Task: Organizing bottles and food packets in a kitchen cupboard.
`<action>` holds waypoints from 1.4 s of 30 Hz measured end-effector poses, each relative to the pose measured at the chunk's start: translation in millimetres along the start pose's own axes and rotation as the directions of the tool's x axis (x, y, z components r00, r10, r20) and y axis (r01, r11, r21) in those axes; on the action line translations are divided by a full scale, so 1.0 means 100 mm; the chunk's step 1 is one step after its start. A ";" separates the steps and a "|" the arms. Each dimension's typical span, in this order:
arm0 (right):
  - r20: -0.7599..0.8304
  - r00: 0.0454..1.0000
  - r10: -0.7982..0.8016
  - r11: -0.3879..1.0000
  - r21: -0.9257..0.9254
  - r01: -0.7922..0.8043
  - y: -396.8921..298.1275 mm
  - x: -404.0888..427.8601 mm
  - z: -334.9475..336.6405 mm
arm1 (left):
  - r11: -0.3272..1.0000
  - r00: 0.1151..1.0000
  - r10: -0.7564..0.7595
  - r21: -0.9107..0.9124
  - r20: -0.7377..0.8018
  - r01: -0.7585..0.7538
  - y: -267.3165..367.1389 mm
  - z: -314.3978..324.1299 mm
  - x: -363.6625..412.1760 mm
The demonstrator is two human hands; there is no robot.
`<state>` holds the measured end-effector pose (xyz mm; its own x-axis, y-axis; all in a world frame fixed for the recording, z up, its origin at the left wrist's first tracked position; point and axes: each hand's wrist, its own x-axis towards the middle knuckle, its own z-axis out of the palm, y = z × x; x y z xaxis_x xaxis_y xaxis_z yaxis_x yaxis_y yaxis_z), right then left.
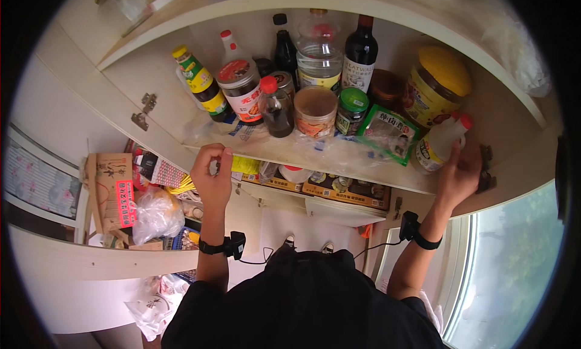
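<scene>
My right hand (458,174) is at the right end of the cabinet shelf (290,151), its fingers on a white plastic bottle with a red cap (438,145). Left of that bottle lies a green-edged food packet (391,133). My left hand (214,172) is raised in front of the shelf's left part, fingers curled with the thumb near the fingertips; no object shows in it. Behind it stand a yellow-capped sauce bottle (202,86), a jar with a red lid (240,92) and a small red-capped bottle of dark liquid (277,108).
Farther back are a wine bottle (360,54), a large clear plastic bottle (319,58) and a yellow-lidded tub (433,88). A green-lidded jar (352,111) stands mid-shelf. Hinges (486,170) stick out at the right edge. Below left are a cardboard box (109,190) and a plastic bag (159,213).
</scene>
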<state>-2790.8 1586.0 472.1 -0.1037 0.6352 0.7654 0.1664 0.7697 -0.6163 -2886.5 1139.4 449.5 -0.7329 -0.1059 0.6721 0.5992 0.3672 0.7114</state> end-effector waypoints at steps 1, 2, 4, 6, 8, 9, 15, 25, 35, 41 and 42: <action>0.000 1.000 0.002 1.000 0.005 -0.002 -0.02 -0.06 -0.01 | 1.000 1.000 0.013 0.015 -0.013 -0.013 -0.04 -0.05 0.05; -0.005 1.000 0.008 1.000 0.030 -0.008 -0.04 -0.11 -0.02 | 0.999 0.999 0.027 0.028 -0.024 -0.026 -0.09 -0.09 0.11; -0.043 0.999 -0.026 0.990 0.141 0.031 -0.32 -0.21 -0.04 | 0.996 0.999 0.012 0.090 -0.047 -0.008 -0.30 -0.19 0.30; 0.036 0.999 -0.041 0.989 0.143 0.036 -0.44 -0.39 -0.06 | 0.988 0.997 -0.005 0.153 -0.078 0.017 -0.44 -0.28 0.51; 0.160 0.987 -0.009 0.973 0.230 -0.028 -0.58 -0.59 -0.06 | 0.958 0.994 -0.015 0.282 -0.111 0.046 -0.53 -0.26 0.73; 0.201 0.980 -0.010 0.971 0.235 -0.038 -0.60 -0.70 -0.04 | 0.960 0.994 -0.018 0.276 -0.112 0.048 -0.60 -0.26 0.82; 0.359 0.932 -0.057 0.963 0.265 -0.044 -0.97 -1.23 0.08 | 0.944 0.996 -0.031 0.325 -0.080 0.056 -1.26 -0.17 1.28; 0.380 0.923 -0.060 0.972 0.235 -0.034 -1.21 -1.53 0.12 | 0.837 0.980 -0.119 0.515 -0.158 0.184 -1.22 0.14 1.41; 0.336 0.932 -0.135 0.975 0.212 0.064 -1.14 -1.51 0.10 | 0.884 0.990 -0.071 0.452 -0.119 0.118 -1.35 0.09 1.43; 0.345 0.929 -0.134 0.975 0.211 0.062 -1.16 -1.51 0.07 | 0.882 0.996 -0.044 0.465 -0.082 0.077 -1.28 0.14 1.44; 0.345 0.929 -0.134 0.975 0.212 0.063 -1.16 -1.51 0.07 | 0.882 0.996 -0.044 0.465 -0.082 0.078 -1.27 0.14 1.44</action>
<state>-2801.2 1401.6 426.5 -0.4574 0.5083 0.7297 -0.0518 0.8039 -0.5925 -3072.7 1090.8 452.4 -0.7298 -0.1978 0.6544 0.3218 0.7452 0.5841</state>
